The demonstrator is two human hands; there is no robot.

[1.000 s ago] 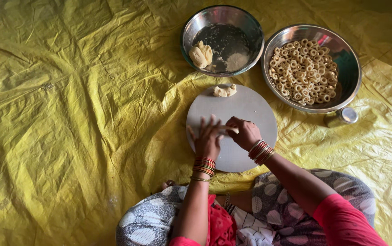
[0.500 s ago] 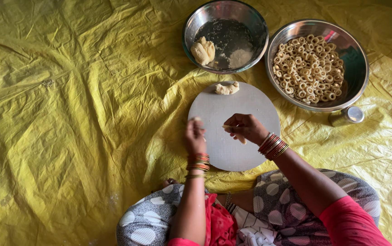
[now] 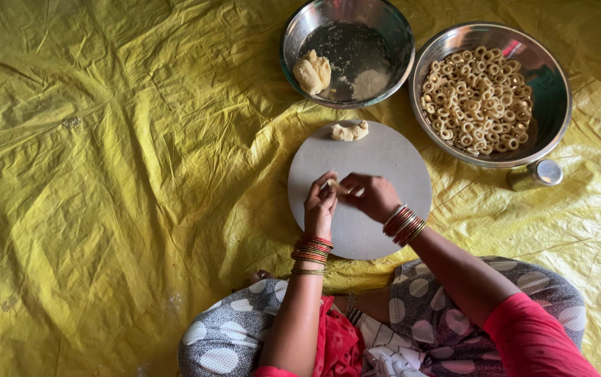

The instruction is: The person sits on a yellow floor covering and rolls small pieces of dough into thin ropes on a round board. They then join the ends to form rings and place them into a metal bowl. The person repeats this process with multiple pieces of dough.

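Meeting over the board (image 3: 384, 167), the hands are now touching at the fingertips; half a second ago they were apart. The left hand (image 3: 320, 204) and right hand (image 3: 370, 196) are pinching a small dough bit (image 3: 330, 183) between them, just above the board's middle. A dough lump (image 3: 349, 131) is lying at the board's far edge, unmoved. Beyond it, a steel bowl (image 3: 391, 28) is holding more dough, and a second bowl (image 3: 548, 91) is holding dough rings (image 3: 478, 98). A small steel cup (image 3: 536, 174) is standing beside it. Everything is resting on a creased yellow sheet (image 3: 105, 174) covering the floor.
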